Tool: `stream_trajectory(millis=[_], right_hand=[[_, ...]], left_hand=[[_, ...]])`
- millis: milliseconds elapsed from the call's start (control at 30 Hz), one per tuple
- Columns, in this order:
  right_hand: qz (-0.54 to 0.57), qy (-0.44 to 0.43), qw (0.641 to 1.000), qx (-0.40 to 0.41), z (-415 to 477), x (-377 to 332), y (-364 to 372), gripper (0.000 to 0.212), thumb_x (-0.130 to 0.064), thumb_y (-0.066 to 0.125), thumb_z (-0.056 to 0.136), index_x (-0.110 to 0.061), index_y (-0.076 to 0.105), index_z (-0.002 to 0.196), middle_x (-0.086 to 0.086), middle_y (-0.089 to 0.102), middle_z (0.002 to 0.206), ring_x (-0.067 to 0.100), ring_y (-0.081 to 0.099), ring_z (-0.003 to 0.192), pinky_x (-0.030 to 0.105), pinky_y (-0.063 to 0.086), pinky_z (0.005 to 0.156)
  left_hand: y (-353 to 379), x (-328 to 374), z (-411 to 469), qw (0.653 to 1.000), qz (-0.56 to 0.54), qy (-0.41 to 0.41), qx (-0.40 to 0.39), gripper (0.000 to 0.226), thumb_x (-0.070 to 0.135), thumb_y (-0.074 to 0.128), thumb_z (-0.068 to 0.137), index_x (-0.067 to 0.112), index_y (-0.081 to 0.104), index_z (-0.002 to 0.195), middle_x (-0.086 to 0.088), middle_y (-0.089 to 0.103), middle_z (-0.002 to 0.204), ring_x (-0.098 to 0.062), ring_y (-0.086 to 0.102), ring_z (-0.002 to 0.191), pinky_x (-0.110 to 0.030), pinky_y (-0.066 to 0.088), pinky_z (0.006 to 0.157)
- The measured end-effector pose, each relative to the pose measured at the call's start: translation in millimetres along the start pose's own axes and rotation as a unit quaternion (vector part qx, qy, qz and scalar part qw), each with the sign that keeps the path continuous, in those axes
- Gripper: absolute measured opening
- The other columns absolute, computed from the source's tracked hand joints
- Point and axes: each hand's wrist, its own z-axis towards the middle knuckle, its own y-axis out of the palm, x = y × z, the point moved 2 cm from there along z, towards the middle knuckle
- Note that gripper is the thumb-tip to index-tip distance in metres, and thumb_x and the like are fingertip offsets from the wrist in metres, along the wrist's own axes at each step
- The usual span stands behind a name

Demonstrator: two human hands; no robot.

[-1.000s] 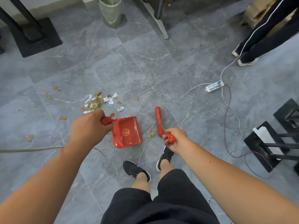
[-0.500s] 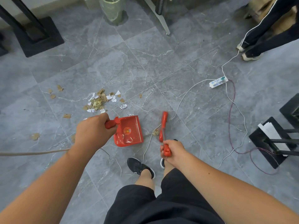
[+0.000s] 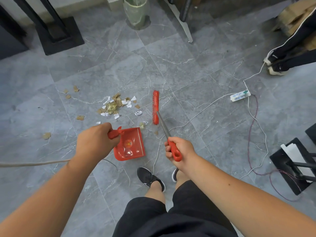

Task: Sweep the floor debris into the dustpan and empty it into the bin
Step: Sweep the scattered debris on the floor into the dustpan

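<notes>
A pile of torn paper and cardboard scraps [image 3: 113,105] lies on the grey tiled floor, with loose bits scattered to its left. My left hand [image 3: 95,141] grips the handle of a red dustpan [image 3: 130,146], which hangs just above the floor near my feet. My right hand [image 3: 177,148] holds the red handle of a brush; its red head [image 3: 155,107] is stretched out to the right of the pile. A bin with a clear liner [image 3: 136,11] stands at the far edge of the floor.
White and red cables [image 3: 256,120] and a power strip [image 3: 240,96] run across the floor on the right. Black stand bases sit at the far left [image 3: 56,33] and at the right [image 3: 294,165]. Another person's legs [image 3: 289,55] are at the upper right.
The brush has swung forward, so its head now lies farther out beside the pile and the metal shaft shows. The dustpan has stayed close to my feet.
</notes>
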Motion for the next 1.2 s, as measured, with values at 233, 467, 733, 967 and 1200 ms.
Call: stream_trajectory(millis=[233, 467, 733, 967, 1200], right_hand=[[-0.109, -0.02, 0.993, 0.038, 14.1, -0.5, -3.0, 0.003, 0.0, 0.051, 0.096, 0.0, 0.053, 0.094, 0.013, 0.051, 0.069, 0.014, 0.047, 0.047, 0.019, 0.03, 0.036], [-0.122, 0.017, 0.991, 0.058, 51.2, 23.3, 46.8, 0.022, 0.01, 0.043, 0.092, -0.009, 0.042, 0.081, 0.008, 0.034, 0.061, 0.013, 0.035, 0.043, 0.01, 0.023, 0.032], [-0.105, 0.06, 0.993, 0.006, 65.7, 54.9, 101.2, 0.017, 0.007, 0.044, 0.094, -0.009, 0.044, 0.088, 0.007, 0.037, 0.061, 0.012, 0.041, 0.043, 0.011, 0.025, 0.029], [-0.074, 0.093, 0.99, -0.071, 66.2, 43.6, 118.2, 0.011, -0.002, 0.045, 0.099, -0.007, 0.047, 0.09, 0.011, 0.046, 0.073, 0.007, 0.051, 0.037, 0.013, 0.03, 0.031], [-0.173, 0.057, 0.981, -0.067, 53.7, 26.9, 144.8, 0.008, 0.0, 0.047, 0.096, -0.006, 0.048, 0.091, 0.011, 0.047, 0.07, 0.01, 0.05, 0.038, 0.015, 0.029, 0.033]], left_hand=[[-6.4, -14.7, -10.9, 0.999, -0.02, -0.033, 0.008, 0.028, 0.038, 0.072, 0.083, 0.02, 0.056, 0.068, 0.004, 0.055, 0.056, -0.02, 0.053, 0.052, -0.032, 0.045, 0.049], [-9.5, -41.4, -30.3, 0.994, -0.036, -0.098, 0.021, 0.03, 0.044, 0.069, 0.083, 0.019, 0.057, 0.072, 0.003, 0.056, 0.06, -0.023, 0.056, 0.057, -0.033, 0.046, 0.052], [-7.4, -73.9, -48.6, 0.987, -0.034, -0.15, 0.035, 0.031, 0.044, 0.07, 0.082, 0.019, 0.055, 0.071, 0.005, 0.054, 0.061, -0.023, 0.054, 0.059, -0.03, 0.036, 0.052], [-15.9, -89.7, -40.5, 0.978, -0.045, -0.201, 0.033, 0.03, 0.045, 0.066, 0.084, 0.021, 0.054, 0.072, 0.004, 0.055, 0.059, -0.023, 0.054, 0.058, -0.031, 0.041, 0.053], [-33.1, -107.6, -37.5, 0.961, -0.078, -0.259, 0.055, 0.03, 0.047, 0.064, 0.083, 0.021, 0.053, 0.074, 0.002, 0.059, 0.063, -0.025, 0.058, 0.06, -0.033, 0.049, 0.057]])
